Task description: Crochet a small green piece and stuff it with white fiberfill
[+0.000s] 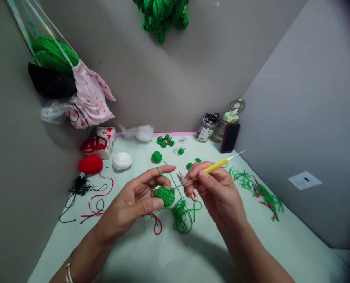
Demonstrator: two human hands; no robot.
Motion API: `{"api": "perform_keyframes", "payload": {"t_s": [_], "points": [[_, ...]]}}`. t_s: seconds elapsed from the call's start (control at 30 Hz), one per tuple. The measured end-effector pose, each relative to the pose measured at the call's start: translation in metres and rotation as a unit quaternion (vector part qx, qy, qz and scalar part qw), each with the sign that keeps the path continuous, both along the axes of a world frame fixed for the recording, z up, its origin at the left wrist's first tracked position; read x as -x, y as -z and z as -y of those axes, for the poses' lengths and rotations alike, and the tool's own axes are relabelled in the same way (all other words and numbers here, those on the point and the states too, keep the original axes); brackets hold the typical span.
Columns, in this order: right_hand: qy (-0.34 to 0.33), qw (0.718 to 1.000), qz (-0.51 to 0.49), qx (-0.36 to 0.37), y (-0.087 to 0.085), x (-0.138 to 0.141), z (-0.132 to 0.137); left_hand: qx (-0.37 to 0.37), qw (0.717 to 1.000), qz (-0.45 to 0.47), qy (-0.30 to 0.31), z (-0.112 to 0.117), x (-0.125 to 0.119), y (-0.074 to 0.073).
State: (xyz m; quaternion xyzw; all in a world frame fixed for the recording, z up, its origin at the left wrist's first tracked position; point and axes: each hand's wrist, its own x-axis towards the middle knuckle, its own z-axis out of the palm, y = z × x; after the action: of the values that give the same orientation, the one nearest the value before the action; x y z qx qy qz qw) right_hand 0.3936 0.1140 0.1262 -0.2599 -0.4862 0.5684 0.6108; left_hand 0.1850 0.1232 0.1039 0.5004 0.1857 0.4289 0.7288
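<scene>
My left hand [139, 194] pinches a small green crochet piece [165, 195] between thumb and fingers, with green yarn looped over the raised index finger. In my right hand [214, 188] is a crochet hook [215, 166] with a yellow handle. Its metal shaft reaches left to the edge of the crochet piece, and a second thin tip sticks out at the upper right. A loose tangle of green yarn [183, 215] lies on the table below the hands. Scissors [194, 195] lie partly hidden behind my right hand. A red yarn loop [157, 226] shows under my left hand.
Red yarn [91, 164], white yarn [122, 160] and black strands [82, 184] lie at left. Small green crochet pieces [165, 140] and white stuffing [141, 133] are at the back. A phone [230, 137] leans near a tin [206, 129]. Green scraps [259, 190] lie right.
</scene>
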Motion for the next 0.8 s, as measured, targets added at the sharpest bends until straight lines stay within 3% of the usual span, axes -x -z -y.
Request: {"api": "perform_keyframes", "payload": {"t_s": [0.13, 0.37, 0.5, 0.67, 0.8], "points": [[-0.011, 0.999, -0.012, 0.040, 0.001, 0.003, -0.001, 0.013, 1.000, 0.018, -0.008, 0.002, -0.002, 0.000], [0.046, 0.997, 0.036, -0.052, 0.001, 0.001, 0.000, 0.108, 0.988, 0.088, 0.073, 0.000, -0.003, 0.000], [0.040, 0.997, 0.037, -0.047, -0.002, -0.002, -0.001, 0.139, 0.979, 0.125, 0.087, -0.001, -0.006, -0.005], [-0.002, 1.000, 0.009, -0.001, 0.001, 0.006, 0.003, 0.078, 0.992, 0.090, 0.053, 0.003, -0.007, -0.001], [0.059, 0.989, 0.074, -0.115, 0.009, 0.010, 0.006, 0.014, 0.999, 0.037, -0.016, 0.007, -0.011, 0.006]]}}
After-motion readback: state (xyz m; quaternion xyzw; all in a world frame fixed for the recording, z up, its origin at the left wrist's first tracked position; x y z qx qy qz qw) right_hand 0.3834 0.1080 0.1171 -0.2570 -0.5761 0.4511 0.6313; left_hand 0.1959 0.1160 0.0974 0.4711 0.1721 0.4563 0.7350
